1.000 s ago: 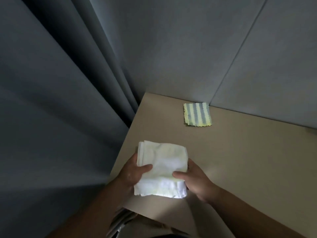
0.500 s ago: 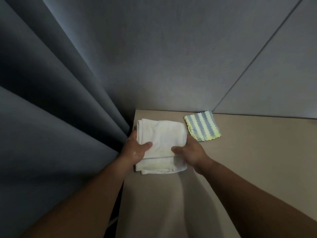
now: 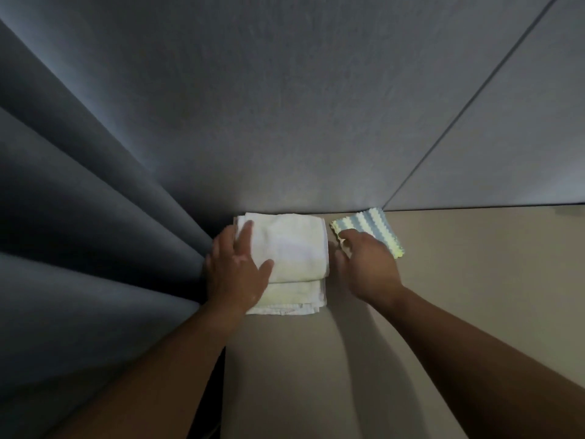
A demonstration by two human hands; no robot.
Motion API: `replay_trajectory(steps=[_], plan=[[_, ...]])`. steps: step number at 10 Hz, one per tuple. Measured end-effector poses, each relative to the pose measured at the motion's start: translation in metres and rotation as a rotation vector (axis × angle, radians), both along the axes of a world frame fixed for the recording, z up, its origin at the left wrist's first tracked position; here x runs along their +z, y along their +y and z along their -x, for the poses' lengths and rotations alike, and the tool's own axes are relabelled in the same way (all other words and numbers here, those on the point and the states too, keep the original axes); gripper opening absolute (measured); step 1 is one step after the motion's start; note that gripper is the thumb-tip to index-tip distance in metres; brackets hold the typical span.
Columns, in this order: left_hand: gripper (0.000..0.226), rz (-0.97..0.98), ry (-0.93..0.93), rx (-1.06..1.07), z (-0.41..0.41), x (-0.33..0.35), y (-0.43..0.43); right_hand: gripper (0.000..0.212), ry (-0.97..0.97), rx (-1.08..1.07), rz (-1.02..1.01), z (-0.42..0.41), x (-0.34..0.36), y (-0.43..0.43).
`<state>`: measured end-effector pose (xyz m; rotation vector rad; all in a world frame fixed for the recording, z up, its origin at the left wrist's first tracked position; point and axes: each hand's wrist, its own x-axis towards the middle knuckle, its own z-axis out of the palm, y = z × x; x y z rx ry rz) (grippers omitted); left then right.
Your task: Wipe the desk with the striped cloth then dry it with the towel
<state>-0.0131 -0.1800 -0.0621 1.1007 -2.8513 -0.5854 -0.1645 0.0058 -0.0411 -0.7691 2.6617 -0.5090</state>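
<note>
A folded white towel (image 3: 292, 255) lies at the desk's far left corner, against the wall. My left hand (image 3: 235, 267) rests flat on its left side with fingers spread and straight. Just right of the towel lies the small yellow-and-grey striped cloth (image 3: 372, 226), also against the wall. My right hand (image 3: 364, 264) reaches over the cloth's near left corner, fingers bent down onto it; whether they pinch it is hidden by the back of the hand.
The beige desk (image 3: 474, 296) stretches right and toward me. Grey padded wall panels (image 3: 316, 122) close the back. A dark grey curtain (image 3: 79, 217) hangs along the desk's left edge.
Both hands carried the towel forward to the far left corner and set it down. My right hand has left the towel and moved right onto the striped cloth.
</note>
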Motion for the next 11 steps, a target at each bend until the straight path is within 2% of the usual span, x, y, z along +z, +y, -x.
replay_trajectory(steps=[1,2,5,7,9,11], plan=[[0.077,0.11,-0.113,-0.355,0.0,-0.009,0.015,0.041,0.11,0.12,-0.127,0.027,-0.01,0.02],[0.077,0.11,-0.226,-0.415,0.007,-0.022,0.019,0.048,0.049,0.128,-0.23,0.036,-0.021,0.024],[0.076,0.143,-0.206,-0.348,0.009,-0.041,0.017,0.037,0.089,0.021,-0.144,-0.011,-0.034,-0.005],[0.076,0.094,-0.311,-0.331,0.006,-0.02,0.029,0.039,-0.004,0.082,-0.135,-0.014,-0.018,0.008],[0.07,-0.065,-0.385,-0.284,-0.031,0.018,0.049,0.046,-0.093,0.135,-0.155,-0.049,0.006,0.059],[0.067,-0.194,-0.268,-0.173,-0.086,0.033,0.088,0.043,-0.164,0.169,-0.168,-0.088,0.035,0.136]])
